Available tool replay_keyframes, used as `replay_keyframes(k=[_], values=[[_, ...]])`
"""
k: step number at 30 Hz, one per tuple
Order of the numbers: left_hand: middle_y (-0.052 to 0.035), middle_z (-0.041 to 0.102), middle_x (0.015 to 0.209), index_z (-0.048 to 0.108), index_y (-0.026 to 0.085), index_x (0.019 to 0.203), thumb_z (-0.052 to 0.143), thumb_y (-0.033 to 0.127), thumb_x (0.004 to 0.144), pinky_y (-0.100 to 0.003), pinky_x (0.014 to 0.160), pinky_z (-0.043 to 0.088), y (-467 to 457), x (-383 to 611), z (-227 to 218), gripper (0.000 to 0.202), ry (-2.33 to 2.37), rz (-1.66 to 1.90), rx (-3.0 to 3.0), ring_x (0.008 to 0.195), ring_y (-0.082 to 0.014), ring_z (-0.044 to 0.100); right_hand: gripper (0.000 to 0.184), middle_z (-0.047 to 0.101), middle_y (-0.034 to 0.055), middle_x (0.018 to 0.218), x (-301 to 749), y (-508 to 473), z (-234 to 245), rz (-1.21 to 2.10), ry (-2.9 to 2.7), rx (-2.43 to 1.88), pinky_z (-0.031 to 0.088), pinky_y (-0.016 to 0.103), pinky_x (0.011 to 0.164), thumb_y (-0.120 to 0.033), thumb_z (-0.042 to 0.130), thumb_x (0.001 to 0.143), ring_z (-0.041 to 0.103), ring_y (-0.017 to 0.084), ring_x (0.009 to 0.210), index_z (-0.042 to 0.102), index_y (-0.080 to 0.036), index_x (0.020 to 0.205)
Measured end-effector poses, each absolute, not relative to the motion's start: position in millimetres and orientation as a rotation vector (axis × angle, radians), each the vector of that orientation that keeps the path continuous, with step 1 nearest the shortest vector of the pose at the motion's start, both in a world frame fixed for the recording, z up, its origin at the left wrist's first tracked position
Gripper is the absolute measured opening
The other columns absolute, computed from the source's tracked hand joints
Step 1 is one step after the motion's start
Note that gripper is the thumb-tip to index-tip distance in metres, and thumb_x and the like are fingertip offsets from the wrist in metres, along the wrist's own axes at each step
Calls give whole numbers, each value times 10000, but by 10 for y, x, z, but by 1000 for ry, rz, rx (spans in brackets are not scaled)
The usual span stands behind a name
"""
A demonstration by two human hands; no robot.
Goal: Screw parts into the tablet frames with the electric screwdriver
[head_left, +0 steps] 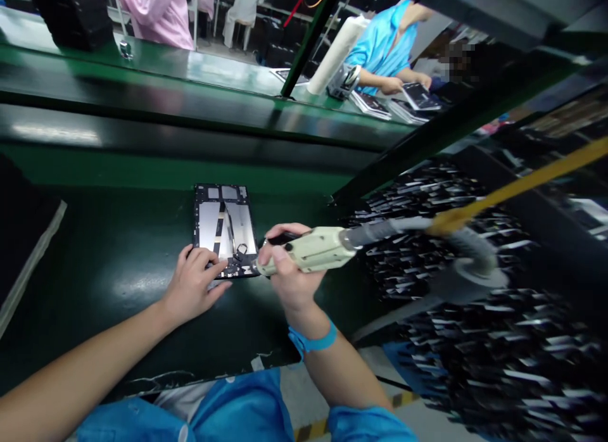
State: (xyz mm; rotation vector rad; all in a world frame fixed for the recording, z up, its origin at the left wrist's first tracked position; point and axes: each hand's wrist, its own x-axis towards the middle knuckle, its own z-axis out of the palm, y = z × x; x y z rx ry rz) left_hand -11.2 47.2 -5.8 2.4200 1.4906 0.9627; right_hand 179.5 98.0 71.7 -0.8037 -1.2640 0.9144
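An opened tablet housing [241,223] with silver panels, a black frame and a loose dark cable inside lies on the dark green bench. My left hand [194,284] holds its lower left corner, fingers bent over the frame and thumb along the bottom edge. Wrapped in my right hand [289,271] is a pale green electric screwdriver [325,249], lying nearly level with its nose at the tablet's lower right corner. Its tip and the spot beneath it are hidden. A blue band [313,340] circles my right wrist.
Many dark, thin parts [513,353] stand densely packed at the right. A grey cable [470,239] and yellow strap [527,182] run from the screwdriver. Green posts [408,138] rise behind. Across the far bench, a person in blue [380,49] handles tablets [418,97].
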Motion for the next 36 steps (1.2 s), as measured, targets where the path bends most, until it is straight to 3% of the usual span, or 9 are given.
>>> replay_keyframes(k=[13,23,29,33,36], values=[[-88,661,1070,705,218,1102,682,306,944,-577,1080,382,468,-95,-54,182,1496,927,2371,1077,-282,592,242,659,29,995,1459,888,505,1006,-1418,-843,609,301,624,-258,670,869,679,142,712,617,-237,1104],[-87,662,1085,690,217,1093,649,260,952,-591,1095,371,458,-89,-58,153,1488,937,2367,1114,-287,587,236,665,8,919,1428,850,468,1086,-1422,-813,598,288,621,-280,688,872,639,116,638,605,-232,1088],[-118,649,1098,679,192,1060,624,234,960,-586,1048,436,444,-60,-113,122,1530,939,2437,1084,-297,590,239,679,7,876,1397,851,442,1083,-1423,-816,616,312,681,-263,705,816,657,139,667,617,-229,1036],[-107,651,1069,693,208,1076,617,242,958,-520,980,513,456,-48,-242,144,1531,1005,2503,1014,-277,605,243,704,20,870,1480,885,496,1060,-1413,-812,618,312,708,-257,723,759,677,157,708,640,-219,984],[-102,655,1058,712,241,1149,626,325,970,-437,886,555,774,-186,-350,216,1555,1011,2549,982,-264,629,230,704,18,878,1632,971,555,1042,-1279,-827,578,269,579,-278,715,772,626,124,595,632,-217,977]])
